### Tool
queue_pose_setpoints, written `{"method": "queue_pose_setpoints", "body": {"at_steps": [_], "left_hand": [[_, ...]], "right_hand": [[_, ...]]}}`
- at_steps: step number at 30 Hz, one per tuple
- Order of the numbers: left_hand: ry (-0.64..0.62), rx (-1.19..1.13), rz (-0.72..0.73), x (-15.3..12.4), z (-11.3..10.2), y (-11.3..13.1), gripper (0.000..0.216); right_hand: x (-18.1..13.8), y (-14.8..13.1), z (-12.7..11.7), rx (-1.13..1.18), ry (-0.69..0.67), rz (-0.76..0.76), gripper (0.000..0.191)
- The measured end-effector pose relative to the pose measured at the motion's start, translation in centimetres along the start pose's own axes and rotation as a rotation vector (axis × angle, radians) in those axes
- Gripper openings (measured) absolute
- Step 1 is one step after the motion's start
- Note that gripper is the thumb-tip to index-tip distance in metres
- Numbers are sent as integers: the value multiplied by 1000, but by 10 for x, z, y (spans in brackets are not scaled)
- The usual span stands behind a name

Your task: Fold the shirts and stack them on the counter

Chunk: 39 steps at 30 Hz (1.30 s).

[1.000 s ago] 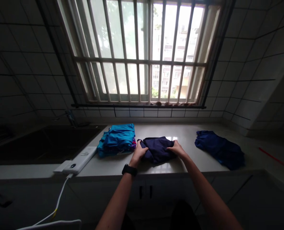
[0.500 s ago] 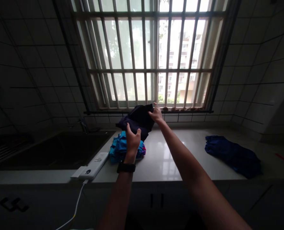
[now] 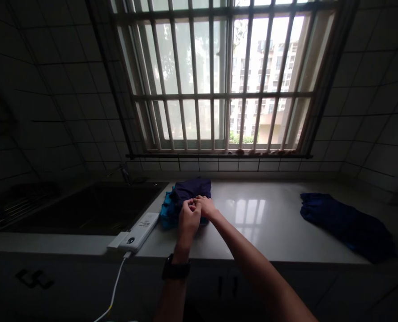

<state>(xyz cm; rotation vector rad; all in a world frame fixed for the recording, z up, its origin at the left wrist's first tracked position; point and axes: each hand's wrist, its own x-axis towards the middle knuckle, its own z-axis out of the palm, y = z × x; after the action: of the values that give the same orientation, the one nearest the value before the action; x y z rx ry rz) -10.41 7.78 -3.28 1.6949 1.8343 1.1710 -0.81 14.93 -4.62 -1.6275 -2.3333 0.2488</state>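
A folded dark purple garment (image 3: 192, 186) lies on top of a pile of bright blue cloth (image 3: 167, 211) on the counter. At its front edge, my left hand (image 3: 189, 218) has its fingers curled against the fabric, with a black watch (image 3: 176, 267) on that wrist. My right hand (image 3: 204, 206) rests on the garment's front right part, fingers stretched leftward and touching the left hand. Its thumb is mostly hidden. Between the hands, the garment's edge is hard to make out. Both hands cover much of the pile's front.
A white power bank (image 3: 140, 232) with a plugged-in white cable (image 3: 115, 286) lies left of the pile, beside the dark sink (image 3: 84, 210). Farther right, a dark blue garment (image 3: 344, 223) lies on the pale counter (image 3: 252, 241). A barred window (image 3: 212, 96) stands behind.
The dark purple garment, held up above the blue pile before, has come down onto it. Both hands have moved lower and closer together. The view has shifted slightly.
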Motion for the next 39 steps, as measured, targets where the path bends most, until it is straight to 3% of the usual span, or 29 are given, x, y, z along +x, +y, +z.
{"method": "queue_pose_setpoints", "body": {"at_steps": [3, 5, 11, 15, 18, 21, 24, 28, 33, 39], "left_hand": [[110, 102, 117, 11, -14, 13, 41], [153, 250, 196, 17, -10, 9, 45], [63, 586, 120, 16, 29, -45, 52], [44, 640, 115, 17, 28, -48, 52], [-4, 660, 80, 13, 15, -36, 52], [-39, 673, 97, -7, 5, -26, 46], [-117, 612, 217, -37, 11, -15, 30], [-380, 318, 343, -71, 48, 6, 20], [-488, -124, 374, -91, 98, 14, 23], [-450, -222, 290, -99, 106, 4, 21]], "right_hand": [[-8, -4, 1, -38, 18, -10, 43], [-11, -4, 4, -35, 29, -11, 46], [-4, 2, 5, 20, 0, 3, 46], [-5, 2, -5, 81, -89, -16, 42], [-33, 5, -6, 140, 22, -70, 44], [-86, 25, -1, 248, 177, -133, 38], [-146, 61, 2, 324, 311, -156, 30], [-201, 105, 2, 332, 474, 16, 30], [-218, 122, 14, 320, 588, 131, 31], [-220, 122, 20, 334, 537, 123, 19]]}}
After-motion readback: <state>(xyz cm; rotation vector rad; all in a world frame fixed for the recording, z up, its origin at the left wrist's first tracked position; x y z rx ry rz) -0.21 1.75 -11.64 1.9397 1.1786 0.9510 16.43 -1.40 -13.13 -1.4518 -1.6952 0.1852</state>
